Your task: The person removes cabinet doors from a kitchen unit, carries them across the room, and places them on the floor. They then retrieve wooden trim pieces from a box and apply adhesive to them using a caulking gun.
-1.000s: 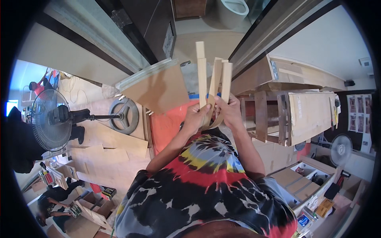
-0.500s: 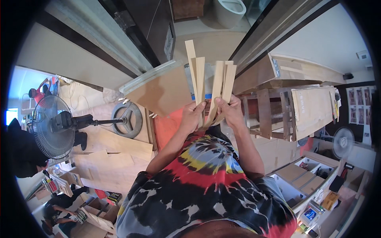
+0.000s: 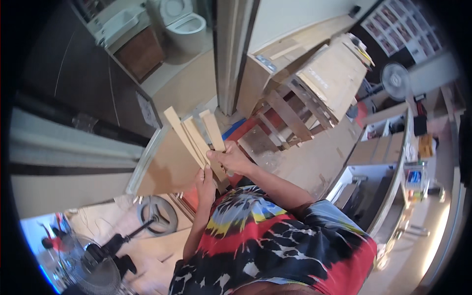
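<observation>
Several thin, pale wooden strips (image 3: 186, 136) rise in a loose fan in front of my chest. Low on them, my left hand (image 3: 205, 187) is closed, its thumb pressed on the wood. Close beside it, my right hand (image 3: 233, 158) grips a separate strip (image 3: 212, 129) and reaches across with its thumb by the left bunch. The strips' lower ends are partly hidden by my fingers. Behind them a brown board (image 3: 164, 164) leans near the doorway.
A slatted wooden frame (image 3: 295, 110) with a cardboard-covered top stands to the right, with open drawers (image 3: 366, 182) beyond. On the left are a pedestal fan (image 3: 93, 265) and its round base (image 3: 157, 216). Past the door frame (image 3: 231, 59) is a toilet (image 3: 187, 34).
My view has swung toward the right, so the doorway and toilet now sit farther left. My hands have come together, and the two bunches of strips are closer.
</observation>
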{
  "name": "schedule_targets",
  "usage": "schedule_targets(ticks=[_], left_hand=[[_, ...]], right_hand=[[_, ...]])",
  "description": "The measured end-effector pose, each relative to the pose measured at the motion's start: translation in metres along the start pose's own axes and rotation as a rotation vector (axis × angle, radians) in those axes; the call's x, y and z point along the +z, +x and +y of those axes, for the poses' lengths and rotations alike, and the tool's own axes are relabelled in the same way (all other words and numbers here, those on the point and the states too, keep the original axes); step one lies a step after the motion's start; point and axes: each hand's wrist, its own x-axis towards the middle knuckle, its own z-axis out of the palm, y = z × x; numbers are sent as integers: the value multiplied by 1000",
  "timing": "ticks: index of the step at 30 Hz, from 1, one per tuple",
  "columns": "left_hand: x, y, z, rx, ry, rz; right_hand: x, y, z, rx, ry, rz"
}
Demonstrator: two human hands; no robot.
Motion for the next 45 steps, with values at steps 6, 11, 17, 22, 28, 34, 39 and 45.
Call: schedule_targets(ticks=[6, 11, 17, 22, 28, 34, 39, 45], left_hand=[[7, 15, -18, 132, -269, -156], [27, 15, -14, 99, -247, -321], [74, 6, -2, 94, -159, -532], [121, -15, -1, 267, 2, -539], [206, -49, -7, 296, 271, -742], [282, -111, 4, -100, 7, -770], [307, -130, 16, 248, 56, -563], [321, -108, 9, 221, 65, -569]], right_hand=[[-4, -5, -4, -63, -43, 161], [-35, -41, -9, 10, -24, 249], [-79, -91, -20, -75, -78, 500], [-127, -145, -37, -117, 2, 635], [-186, -197, -41, -114, -218, 739], [-243, -226, -44, -176, -218, 779], [-267, -223, -44, -212, -205, 839], [-282, -209, -46, -165, -97, 764]])
